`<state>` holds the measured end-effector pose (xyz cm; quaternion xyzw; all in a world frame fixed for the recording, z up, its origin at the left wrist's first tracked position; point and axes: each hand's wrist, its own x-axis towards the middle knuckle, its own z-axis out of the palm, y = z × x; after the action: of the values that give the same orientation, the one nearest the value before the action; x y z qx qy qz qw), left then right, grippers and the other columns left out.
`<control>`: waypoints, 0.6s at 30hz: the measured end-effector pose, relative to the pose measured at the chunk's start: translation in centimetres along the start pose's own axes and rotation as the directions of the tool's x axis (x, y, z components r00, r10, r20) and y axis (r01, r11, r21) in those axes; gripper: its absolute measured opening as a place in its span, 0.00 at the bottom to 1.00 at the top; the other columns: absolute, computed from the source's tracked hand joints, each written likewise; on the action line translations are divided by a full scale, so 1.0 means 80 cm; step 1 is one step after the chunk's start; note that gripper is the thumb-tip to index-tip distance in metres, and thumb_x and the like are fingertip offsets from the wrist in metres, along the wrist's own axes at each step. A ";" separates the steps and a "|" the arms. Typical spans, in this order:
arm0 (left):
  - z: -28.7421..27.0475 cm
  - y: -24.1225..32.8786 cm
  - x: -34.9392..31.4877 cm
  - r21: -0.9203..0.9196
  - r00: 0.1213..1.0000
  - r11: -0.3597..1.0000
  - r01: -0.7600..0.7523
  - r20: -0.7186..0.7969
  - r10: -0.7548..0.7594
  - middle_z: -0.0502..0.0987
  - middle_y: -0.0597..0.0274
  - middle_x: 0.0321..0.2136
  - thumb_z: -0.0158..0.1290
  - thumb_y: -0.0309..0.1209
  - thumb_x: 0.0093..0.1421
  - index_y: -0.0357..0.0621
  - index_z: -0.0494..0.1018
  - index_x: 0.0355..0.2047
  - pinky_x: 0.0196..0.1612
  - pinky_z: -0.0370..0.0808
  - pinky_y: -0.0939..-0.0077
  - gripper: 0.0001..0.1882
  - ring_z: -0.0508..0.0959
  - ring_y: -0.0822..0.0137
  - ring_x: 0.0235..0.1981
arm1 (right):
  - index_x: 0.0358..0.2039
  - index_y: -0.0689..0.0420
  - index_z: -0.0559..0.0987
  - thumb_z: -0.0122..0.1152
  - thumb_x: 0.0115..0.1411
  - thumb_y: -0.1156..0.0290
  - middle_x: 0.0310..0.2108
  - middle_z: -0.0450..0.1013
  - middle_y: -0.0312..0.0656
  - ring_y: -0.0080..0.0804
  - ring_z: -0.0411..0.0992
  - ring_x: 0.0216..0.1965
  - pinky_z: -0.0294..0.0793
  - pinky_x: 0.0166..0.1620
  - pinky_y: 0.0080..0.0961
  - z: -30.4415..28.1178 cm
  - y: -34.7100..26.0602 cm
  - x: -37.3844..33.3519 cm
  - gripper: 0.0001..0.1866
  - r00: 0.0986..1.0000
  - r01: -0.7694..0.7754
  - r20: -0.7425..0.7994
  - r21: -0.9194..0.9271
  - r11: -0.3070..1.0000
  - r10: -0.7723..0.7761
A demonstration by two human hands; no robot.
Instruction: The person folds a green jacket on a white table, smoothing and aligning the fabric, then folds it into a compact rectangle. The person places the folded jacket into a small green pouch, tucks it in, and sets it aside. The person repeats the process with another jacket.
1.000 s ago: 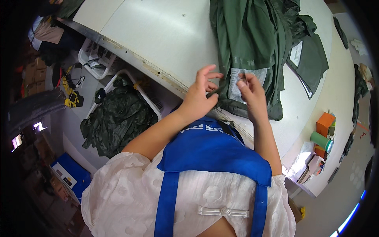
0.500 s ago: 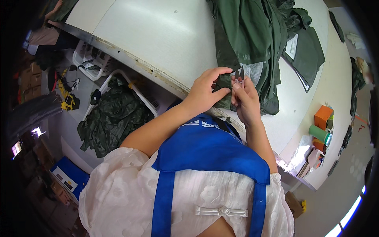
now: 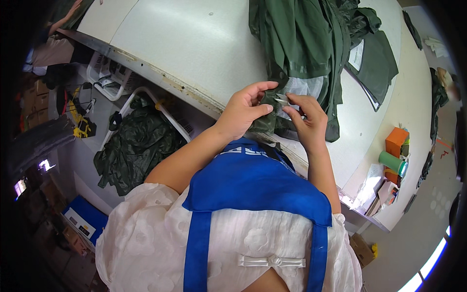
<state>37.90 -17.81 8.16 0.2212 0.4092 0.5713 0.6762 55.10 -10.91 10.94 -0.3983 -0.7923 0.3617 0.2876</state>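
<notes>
Left hand (image 3: 242, 111): in at the lower left edge of the green garment (image 3: 304, 44), fingers clamped on a fold of cloth, thumb on the near side.
Right hand (image 3: 310, 115): working right alongside, fingers closed on small metal snips (image 3: 282, 99), handle mostly hidden in the grip.
Snips: pointing left, straight at the pinched fold; touching it or just short, impossible to tell from here.
Green garment: stretched lengthwise over the white counter (image 3: 180, 39), gathered in long folds, lower end close to the front edge.
Mesh panel (image 3: 307, 85): pale, showing just beyond the right hand.
Flat green pieces (image 3: 382, 56): over to the garment's right, beside white paper (image 3: 356, 54).
Orange box (image 3: 395, 140): far right, next to a green cylinder (image 3: 390, 162).
White basket (image 3: 171, 118): down left, below counter height, heaped with dark green cloth (image 3: 138, 146).
</notes>
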 end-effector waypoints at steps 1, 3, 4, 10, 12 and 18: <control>-0.001 0.000 0.000 -0.001 1.000 1.000 0.006 -0.004 -0.006 0.73 0.62 0.44 0.50 0.15 0.56 0.38 0.65 0.56 0.50 0.71 0.79 0.26 0.73 0.74 0.43 | 0.39 0.60 0.80 0.67 0.50 0.75 0.32 0.75 0.42 0.30 0.73 0.31 0.73 0.34 0.19 0.000 0.001 0.000 0.14 0.999 -0.035 0.026 0.002 0.999 0.035; -0.003 -0.001 0.000 0.006 1.000 1.000 0.011 -0.019 -0.011 0.73 0.61 0.44 0.50 0.15 0.56 0.38 0.65 0.56 0.51 0.70 0.78 0.26 0.73 0.73 0.44 | 0.38 0.60 0.80 0.67 0.51 0.76 0.32 0.75 0.40 0.27 0.72 0.32 0.72 0.35 0.16 -0.003 0.004 0.002 0.12 0.992 -0.100 0.081 0.001 0.995 0.100; -0.005 -0.003 -0.001 0.016 1.000 1.000 0.012 -0.029 -0.012 0.72 0.61 0.45 0.51 0.15 0.56 0.38 0.65 0.56 0.51 0.70 0.78 0.26 0.72 0.73 0.44 | 0.40 0.60 0.79 0.66 0.52 0.76 0.33 0.74 0.38 0.25 0.71 0.33 0.71 0.35 0.16 -0.002 0.011 -0.001 0.13 0.989 -0.146 0.038 0.129 0.981 0.143; -0.008 -0.023 0.000 0.234 1.000 0.972 -0.018 0.014 0.015 0.71 0.62 0.47 0.52 0.17 0.56 0.41 0.64 0.55 0.49 0.70 0.79 0.25 0.71 0.74 0.45 | 0.49 0.63 0.69 0.67 0.52 0.75 0.39 0.67 0.35 0.20 0.66 0.34 0.67 0.36 0.15 0.006 0.023 0.005 0.25 0.914 -0.350 0.076 0.645 0.680 0.398; 0.001 -0.030 -0.001 0.146 0.994 0.989 0.027 0.101 -0.042 0.71 0.60 0.48 0.52 0.20 0.58 0.43 0.59 0.57 0.48 0.69 0.79 0.26 0.71 0.74 0.44 | 0.42 0.64 0.72 0.68 0.51 0.71 0.32 0.70 0.37 0.21 0.67 0.30 0.67 0.34 0.18 0.016 0.020 0.011 0.20 0.895 -0.438 0.103 0.384 0.812 0.434; -0.030 -0.038 0.040 0.070 0.938 0.939 0.337 0.062 -0.342 0.72 0.54 0.48 0.48 0.34 0.65 0.41 0.58 0.57 0.47 0.73 0.71 0.22 0.74 0.67 0.44 | 0.30 0.60 0.75 0.61 0.49 0.77 0.25 0.70 0.45 0.38 0.70 0.26 0.69 0.32 0.27 -0.053 0.005 -0.016 0.07 0.920 -0.170 0.329 -0.152 0.974 0.212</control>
<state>37.76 -15.92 3.53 0.1878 0.4327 0.4253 0.7724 59.06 -10.35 12.83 -0.4212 -0.8080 0.4032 0.0841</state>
